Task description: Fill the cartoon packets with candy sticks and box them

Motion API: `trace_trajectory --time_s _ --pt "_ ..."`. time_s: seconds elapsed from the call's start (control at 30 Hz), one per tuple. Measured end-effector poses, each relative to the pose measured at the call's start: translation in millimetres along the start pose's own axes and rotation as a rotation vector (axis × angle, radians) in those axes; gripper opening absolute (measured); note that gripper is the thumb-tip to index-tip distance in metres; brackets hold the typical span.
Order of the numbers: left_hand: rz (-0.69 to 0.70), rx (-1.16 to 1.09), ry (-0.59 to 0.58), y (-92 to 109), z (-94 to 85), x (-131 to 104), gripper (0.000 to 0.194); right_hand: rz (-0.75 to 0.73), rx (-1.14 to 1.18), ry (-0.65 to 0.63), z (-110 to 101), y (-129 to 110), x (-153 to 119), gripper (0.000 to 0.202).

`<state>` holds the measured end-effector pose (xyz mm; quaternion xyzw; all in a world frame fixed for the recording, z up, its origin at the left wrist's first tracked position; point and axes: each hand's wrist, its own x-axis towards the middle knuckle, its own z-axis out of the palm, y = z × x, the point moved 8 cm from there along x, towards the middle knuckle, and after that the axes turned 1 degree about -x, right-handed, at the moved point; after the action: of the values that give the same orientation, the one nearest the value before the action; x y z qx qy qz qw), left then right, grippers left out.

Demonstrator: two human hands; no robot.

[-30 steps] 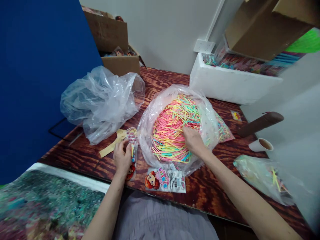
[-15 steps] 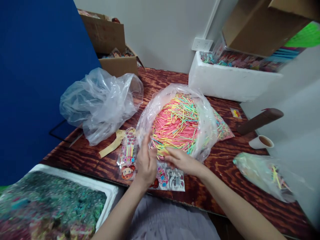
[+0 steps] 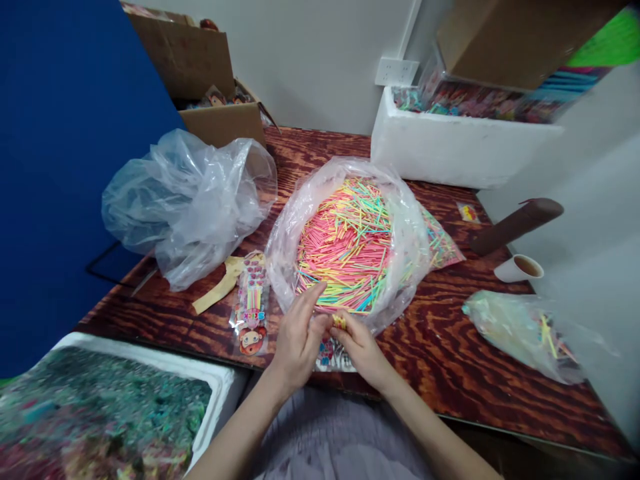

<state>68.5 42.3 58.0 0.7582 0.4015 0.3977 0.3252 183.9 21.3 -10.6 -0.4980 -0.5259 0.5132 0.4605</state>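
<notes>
An open clear plastic bag (image 3: 413,247) full of thin pink, yellow, green and blue sticks (image 3: 350,247) stands on the table. At its near edge my right hand (image 3: 363,350) pinches a small bunch of yellow sticks (image 3: 339,322). My left hand (image 3: 300,337) is beside it, fingers stretched out and thumb close to the bunch. Under the hands lies a printed clear packet (image 3: 335,357), partly hidden. Another printed packet (image 3: 251,307) with a cartoon face lies to the left, next to a yellowish strip (image 3: 215,293).
Crumpled clear plastic (image 3: 205,207) and a cardboard box (image 3: 220,123) are at the left. A white foam box (image 3: 450,147) stands back right. On the right are a brown cylinder (image 3: 517,225), a paper cup (image 3: 517,268) and a plastic bag (image 3: 520,333). Another foam box (image 3: 220,383) sits front left.
My right hand has drawn back from the bag's near edge toward my body with the yellow sticks. My left hand has tilted beside it. The view has shifted slightly.
</notes>
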Motion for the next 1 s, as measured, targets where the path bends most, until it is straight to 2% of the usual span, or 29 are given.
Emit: trace_trajectory --time_s 0.07,0.13,0.2,0.23,0.27,0.33,0.4,0.43,0.53,0.63,0.73,0.83,0.9,1.0 --pt "0.116 0.081 -0.068 9.7 11.1 -10.9 0.053 -0.057 -0.108 0.095 -5.0 10.5 -9.8 0.027" --pt "0.211 0.154 -0.213 14.2 32.8 -23.3 0.063 -0.103 -0.114 0.127 -3.9 21.9 -18.1 0.032" --pt "0.241 0.182 -0.333 12.4 49.6 -32.2 0.069 -0.124 -0.083 0.122 -1.1 28.0 -22.7 0.034" --pt "0.229 0.172 -0.346 9.8 52.0 -33.6 0.069 -0.121 -0.077 0.113 -0.1 28.3 -23.4 0.032" --pt "0.196 0.148 -0.313 6.1 49.1 -32.4 0.069 -0.113 -0.08 0.112 -0.3 26.6 -23.2 0.029" --pt "0.072 0.086 -0.145 -6.4 31.6 -27.3 0.062 -0.097 -0.099 0.126 -3.9 18.7 -21.7 0.024" --pt "-0.06 0.064 0.011 -21.3 15.0 -26.8 0.046 -0.107 -0.103 0.145 -9.1 8.1 -19.9 0.021" --pt "-0.099 0.08 0.031 -27.2 12.6 -28.6 0.037 -0.118 -0.097 0.151 -11.5 3.7 -19.3 0.02" --pt "-0.084 0.233 -0.1 -35.5 27.6 -37.8 0.021 -0.134 -0.076 0.157 -16.7 -1.5 -18.7 0.018" --pt "-0.028 0.408 -0.176 -39.8 41.6 -46.5 0.031 -0.125 -0.071 0.166 -20.1 0.2 -18.8 0.018" --pt "-0.012 0.493 -0.166 -43.1 43.7 -45.6 0.045 -0.121 -0.066 0.17 -21.3 0.3 -18.7 0.018" --pt "-0.012 0.509 -0.149 -45.7 41.3 -38.9 0.047 -0.122 -0.061 0.168 -21.3 -1.5 -18.2 0.018" --pt "-0.02 0.502 -0.104 -47.2 36.7 -34.0 0.041 -0.126 -0.061 0.167 -21.3 -2.9 -18.1 0.018" --pt "-0.01 0.493 -0.051 -48.4 30.9 -28.6 0.019 -0.128 -0.077 0.177 -22.1 -3.8 -18.5 0.018"
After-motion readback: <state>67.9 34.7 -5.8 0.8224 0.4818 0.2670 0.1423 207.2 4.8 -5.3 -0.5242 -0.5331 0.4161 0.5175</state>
